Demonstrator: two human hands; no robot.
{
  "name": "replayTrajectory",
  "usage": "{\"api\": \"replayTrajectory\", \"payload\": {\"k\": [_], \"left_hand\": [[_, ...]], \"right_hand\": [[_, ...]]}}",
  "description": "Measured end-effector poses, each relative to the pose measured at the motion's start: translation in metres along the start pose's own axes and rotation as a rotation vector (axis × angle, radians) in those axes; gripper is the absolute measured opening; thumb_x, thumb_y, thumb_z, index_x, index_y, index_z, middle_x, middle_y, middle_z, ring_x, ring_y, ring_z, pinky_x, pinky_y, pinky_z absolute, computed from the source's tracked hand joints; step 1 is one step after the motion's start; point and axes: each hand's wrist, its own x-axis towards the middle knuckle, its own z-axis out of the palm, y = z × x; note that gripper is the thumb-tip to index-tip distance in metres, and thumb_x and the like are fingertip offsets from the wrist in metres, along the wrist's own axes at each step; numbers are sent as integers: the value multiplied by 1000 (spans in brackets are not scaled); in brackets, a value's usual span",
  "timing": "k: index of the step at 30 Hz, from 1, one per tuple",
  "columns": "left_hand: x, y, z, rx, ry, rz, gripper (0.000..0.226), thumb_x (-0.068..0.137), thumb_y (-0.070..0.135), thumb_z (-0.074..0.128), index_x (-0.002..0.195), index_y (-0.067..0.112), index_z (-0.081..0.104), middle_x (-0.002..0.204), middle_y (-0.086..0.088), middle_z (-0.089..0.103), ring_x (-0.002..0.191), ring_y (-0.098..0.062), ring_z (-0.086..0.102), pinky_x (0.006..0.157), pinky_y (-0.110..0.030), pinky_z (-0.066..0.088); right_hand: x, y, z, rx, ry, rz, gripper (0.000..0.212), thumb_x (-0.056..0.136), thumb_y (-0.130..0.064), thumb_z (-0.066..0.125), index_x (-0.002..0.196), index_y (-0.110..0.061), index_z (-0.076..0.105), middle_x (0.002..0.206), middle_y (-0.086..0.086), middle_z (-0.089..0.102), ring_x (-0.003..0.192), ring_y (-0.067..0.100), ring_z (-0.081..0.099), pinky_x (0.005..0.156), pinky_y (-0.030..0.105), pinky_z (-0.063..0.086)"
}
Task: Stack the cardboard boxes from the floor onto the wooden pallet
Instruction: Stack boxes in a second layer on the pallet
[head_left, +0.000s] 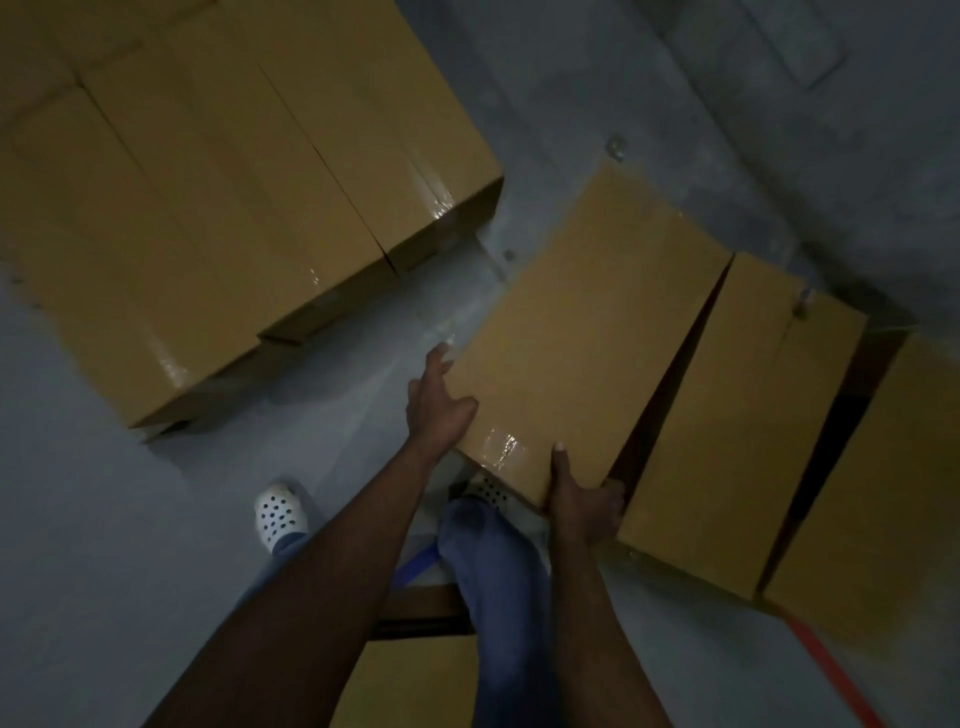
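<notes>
A brown taped cardboard box (587, 332) lies in the middle right, tilted, with both hands on it. My left hand (439, 402) grips its left edge, thumb on top. At the near corner my right hand (584, 499) grips the box, thumb on top and fingers round the side. Several matching boxes (218, 208) form a stack at upper left; the pallet under them is hidden. Two more boxes (737, 426) stand in a row to the right on the floor.
Grey concrete floor (130, 545) spreads around my feet in white perforated clogs (280, 512). Another cardboard box (415, 670) sits low between my arms. A red floor line (831, 670) runs at lower right. A concrete wall (727, 104) rises behind the row.
</notes>
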Motion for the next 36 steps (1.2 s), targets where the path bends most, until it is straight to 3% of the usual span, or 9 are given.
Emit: {"api": "replayTrajectory", "payload": {"k": [5, 9, 15, 19, 23, 26, 31, 33, 36], "left_hand": [[-26, 79, -98, 130, 196, 221, 81, 76, 6, 60, 144, 42, 38, 123, 3, 62, 115, -25, 52, 86, -31, 38], [-60, 112, -196, 251, 276, 227, 77, 73, 18, 63, 139, 49, 36, 109, -8, 63, 105, -31, 55, 80, -32, 43], [-103, 91, -354, 254, 327, 142, 69, 69, 26, 57, 131, 49, 40, 96, -7, 60, 98, -32, 55, 76, -33, 43], [-130, 76, -450, 170, 346, 116, 64, 60, 30, 48, 122, 44, 49, 84, -8, 65, 78, -30, 61, 58, -28, 38], [-153, 71, -531, 81, 392, 73, 47, 76, 22, 56, 118, 41, 52, 69, -2, 59, 62, -23, 51, 50, -26, 29], [-160, 65, -578, 8, 460, 50, 43, 79, 21, 57, 118, 40, 52, 74, -1, 60, 70, -24, 58, 56, -28, 35], [-140, 55, -629, -126, 630, 72, 49, 83, 23, 63, 125, 42, 48, 106, -1, 65, 102, -31, 59, 72, -35, 42], [-128, 57, -643, -127, 704, 80, 45, 91, 18, 59, 131, 36, 48, 110, -1, 61, 112, -33, 55, 81, -37, 42], [-101, 66, -671, -138, 822, 84, 40, 95, 12, 54, 132, 27, 51, 109, -2, 57, 121, -32, 50, 95, -37, 38]], "right_hand": [[-112, -46, -24, 78, 17, -173, 108, 68, -87, 56, 140, -7, 49, 139, 15, 55, 127, 37, 51, 101, 53, 48], [-207, -86, -32, 31, -12, -190, 84, 81, -70, 65, 136, -8, 53, 135, 15, 59, 122, 39, 56, 99, 49, 48], [-362, -100, -32, -145, -133, -293, 82, 83, -61, 68, 139, -6, 46, 134, 17, 56, 120, 39, 55, 101, 52, 47], [-457, -107, -33, -172, -153, -490, 88, 79, -62, 71, 141, -7, 41, 137, 15, 53, 122, 36, 52, 103, 51, 45], [-533, -144, -31, -210, -161, -705, 85, 81, -64, 69, 135, -2, 47, 134, 18, 55, 121, 38, 54, 101, 48, 47], [-578, -177, -22, -249, -173, -810, 84, 86, -62, 65, 139, 0, 44, 139, 19, 51, 127, 38, 49, 102, 47, 46], [-617, -222, 22, -268, -338, -810, 102, 78, -58, 77, 150, -3, 30, 156, 17, 27, 144, 38, 25, 111, 56, 34], [-622, -238, 54, -244, -465, -785, 108, 69, -61, 82, 147, -6, 32, 152, 17, 31, 139, 39, 32, 110, 56, 38], [-629, -270, 105, -160, -609, -814, 104, 53, -71, 81, 132, -14, 44, 131, 6, 56, 116, 31, 57, 97, 52, 52]]}}
